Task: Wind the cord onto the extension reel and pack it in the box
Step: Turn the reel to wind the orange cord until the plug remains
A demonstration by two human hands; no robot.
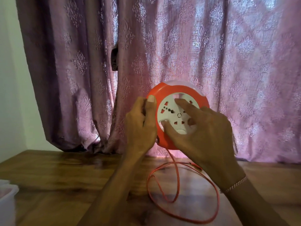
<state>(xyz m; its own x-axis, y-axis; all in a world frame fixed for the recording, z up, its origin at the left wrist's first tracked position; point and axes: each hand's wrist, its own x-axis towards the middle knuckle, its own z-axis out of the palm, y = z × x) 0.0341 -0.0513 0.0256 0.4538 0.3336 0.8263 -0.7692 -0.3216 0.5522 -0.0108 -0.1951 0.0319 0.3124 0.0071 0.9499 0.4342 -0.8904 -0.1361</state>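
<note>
A round red extension reel (169,90) with a white socket face (172,111) is held up above the table, facing me. My left hand (140,124) grips its left rim, thumb on the front edge. My right hand (203,129) lies over the white face, with spread fingers set into its openings. A thin red cord (177,180) drops from the bottom of the reel and lies in loose loops on the wooden table (65,176). No box is in sight.
A pink patterned curtain (162,46) hangs right behind the reel and reaches the table's back edge. A white plastic container (6,198) sits at the left edge of the table. A pale wall stands on the left.
</note>
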